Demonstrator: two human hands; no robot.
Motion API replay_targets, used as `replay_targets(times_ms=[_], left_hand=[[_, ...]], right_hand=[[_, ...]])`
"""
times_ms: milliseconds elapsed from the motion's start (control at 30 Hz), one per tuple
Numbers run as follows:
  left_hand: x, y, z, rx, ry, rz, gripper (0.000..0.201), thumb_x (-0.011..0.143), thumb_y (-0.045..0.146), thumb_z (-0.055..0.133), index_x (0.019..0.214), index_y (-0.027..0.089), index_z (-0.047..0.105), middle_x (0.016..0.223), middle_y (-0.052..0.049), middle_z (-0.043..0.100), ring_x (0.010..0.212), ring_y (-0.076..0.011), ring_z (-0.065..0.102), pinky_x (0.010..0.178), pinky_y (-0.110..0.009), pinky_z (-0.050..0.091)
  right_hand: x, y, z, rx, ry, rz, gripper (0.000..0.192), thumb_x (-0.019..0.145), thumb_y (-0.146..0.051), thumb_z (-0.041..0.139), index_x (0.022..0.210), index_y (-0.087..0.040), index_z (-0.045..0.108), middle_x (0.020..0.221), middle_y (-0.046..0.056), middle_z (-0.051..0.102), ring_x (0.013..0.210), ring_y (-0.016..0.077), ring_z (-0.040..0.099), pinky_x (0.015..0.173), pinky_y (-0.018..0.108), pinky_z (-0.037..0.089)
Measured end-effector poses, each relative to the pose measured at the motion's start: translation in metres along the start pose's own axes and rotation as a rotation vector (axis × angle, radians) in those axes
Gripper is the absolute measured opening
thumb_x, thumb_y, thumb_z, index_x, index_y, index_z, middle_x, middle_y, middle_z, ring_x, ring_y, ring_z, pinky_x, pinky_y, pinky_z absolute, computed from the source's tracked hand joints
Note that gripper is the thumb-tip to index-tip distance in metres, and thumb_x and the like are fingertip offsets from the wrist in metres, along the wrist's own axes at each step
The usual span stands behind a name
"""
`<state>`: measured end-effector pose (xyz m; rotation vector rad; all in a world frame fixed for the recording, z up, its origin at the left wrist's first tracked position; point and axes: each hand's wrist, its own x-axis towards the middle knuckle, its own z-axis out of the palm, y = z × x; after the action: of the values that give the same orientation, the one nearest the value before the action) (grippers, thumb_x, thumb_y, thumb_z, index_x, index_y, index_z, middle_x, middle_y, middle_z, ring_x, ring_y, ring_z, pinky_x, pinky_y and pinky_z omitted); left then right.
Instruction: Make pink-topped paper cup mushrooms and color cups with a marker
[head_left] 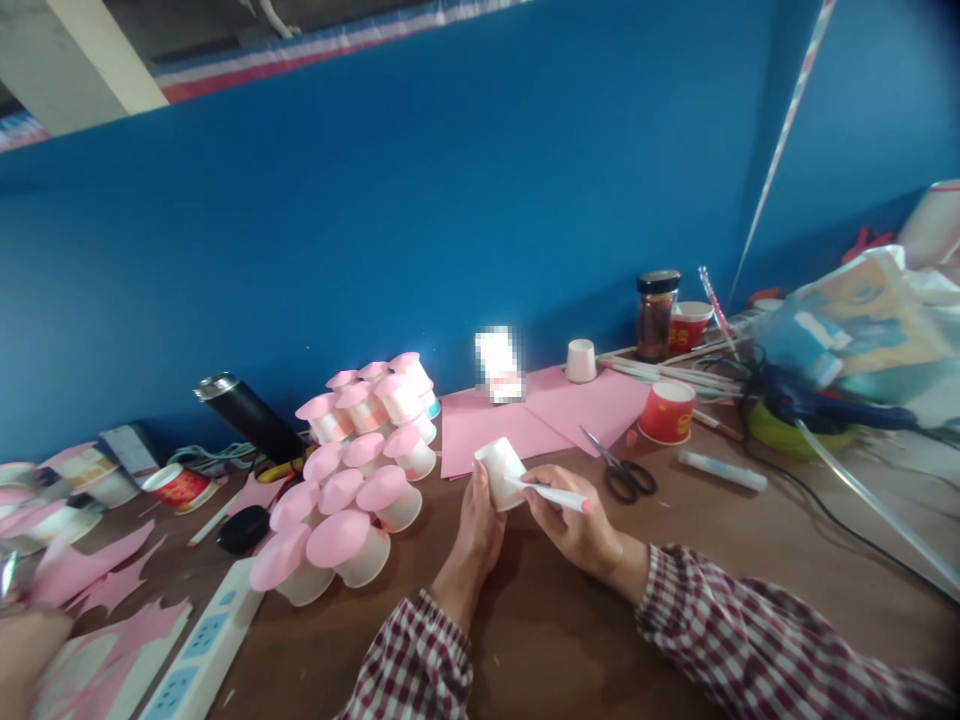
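A small white paper cup (pixel 501 470) is tilted in my left hand (pixel 478 530), whose fingers wrap round its lower side. My right hand (pixel 577 528) grips a white marker pen (pixel 555 495) with a pinkish end, and the pen's tip meets the cup's side. Whatever mark the tip leaves is too small to make out. Left of my hands stand several paper cups topped with pink paper discs (pixel 337 540). Pink paper sheets (pixel 480 430) lie behind my hands, and another white cup (pixel 580 361) stands upside down on them.
Black scissors (pixel 628 478), a red paper cup (pixel 667 412) and a capped marker (pixel 722 470) lie to the right. A power strip (pixel 206 640), pink scraps (pixel 90 565) and a black flask (pixel 247 415) are on the left. Another person's hand (pixel 30 640) shows at the left edge. A blue partition (pixel 420 220) rises behind.
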<state>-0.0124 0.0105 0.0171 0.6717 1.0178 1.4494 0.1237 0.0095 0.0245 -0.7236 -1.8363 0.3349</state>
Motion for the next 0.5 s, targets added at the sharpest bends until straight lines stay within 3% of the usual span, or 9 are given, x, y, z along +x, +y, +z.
replay_targets(times_ms=[500], left_hand=[[0.0005, -0.0005, 0.0000, -0.027, -0.009, -0.018, 0.049, 0.077, 0.059, 0.051, 0.098, 0.015, 0.060, 0.084, -0.005, 0.064, 0.078, -0.0168, 0.058, 0.071, -0.027, 0.047]], right_hand=[[-0.0005, 0.0000, 0.0004, -0.007, 0.017, 0.011, 0.011, 0.088, -0.020, 0.048, 0.094, -0.019, 0.057, 0.078, 0.005, 0.063, 0.069, 0.0157, 0.062, 0.067, 0.026, 0.051]])
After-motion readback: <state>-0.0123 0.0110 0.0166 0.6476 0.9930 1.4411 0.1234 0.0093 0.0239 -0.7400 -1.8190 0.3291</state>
